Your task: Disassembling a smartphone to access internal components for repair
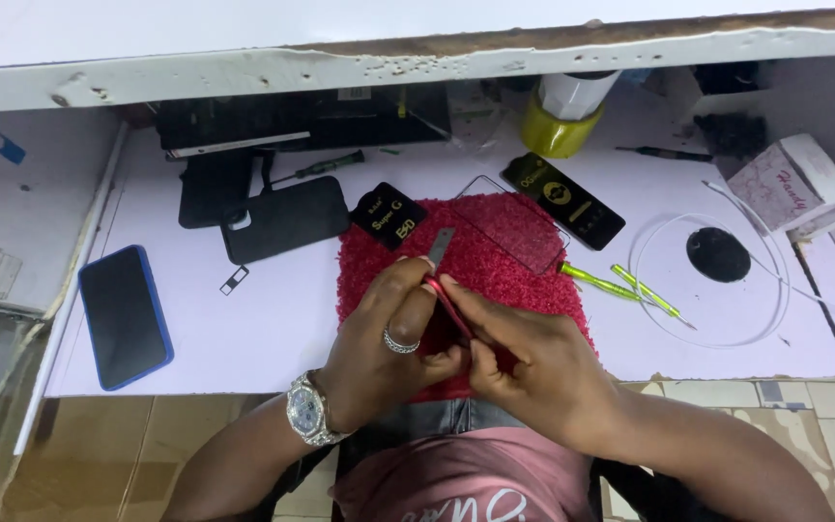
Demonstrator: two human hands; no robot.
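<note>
red-edged phone [451,309] pinched by both hands' closed fingers [437,290] over red mat [504,261], black packets [388,216] behind.

1. A chunky silver wristwatch [307,410] sits on the left wrist.
2. A silver ring [399,342] circles a finger of the left hand [384,348].
3. Pink shirt [461,483] with white lettering; forearms bare.

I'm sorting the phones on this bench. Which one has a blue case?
The phone lying alone at the far left, screen up, with a blue rim; the others near the back are plain black.
</note>
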